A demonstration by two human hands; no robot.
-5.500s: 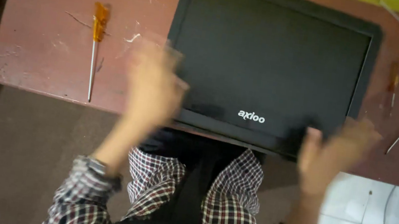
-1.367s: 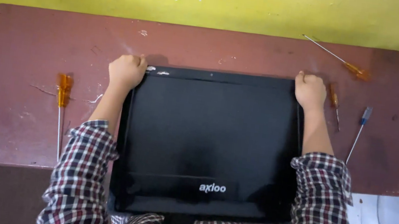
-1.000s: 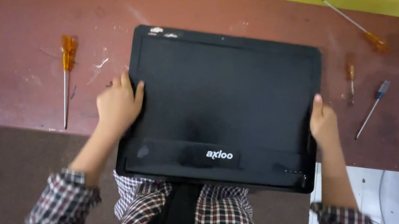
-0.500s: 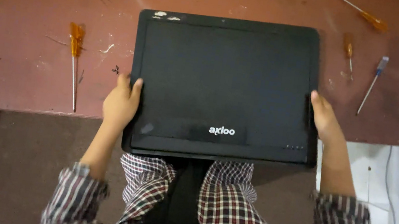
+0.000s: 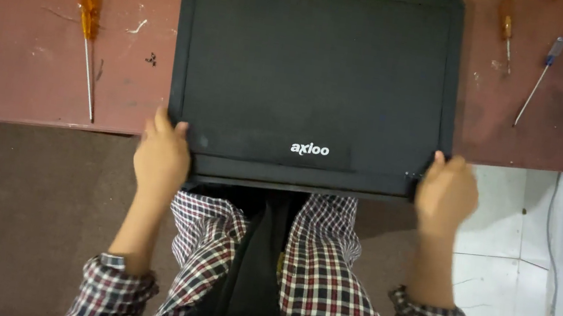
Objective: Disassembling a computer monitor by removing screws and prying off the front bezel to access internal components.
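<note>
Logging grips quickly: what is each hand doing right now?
Left hand: closed on the near left corner of the black laptop.
Right hand: closed on its near right corner.

A worn reddish-brown table (image 5: 30, 81) holds a black laptop (image 5: 314, 75), whose near edge overhangs the table where both hands grip it. Beyond the left hand (image 5: 162, 157) lies an orange-handled screwdriver (image 5: 86, 45). Beyond the right hand (image 5: 445, 194) lie a small orange screwdriver (image 5: 506, 28) and a blue-handled screwdriver (image 5: 539, 80).
</note>
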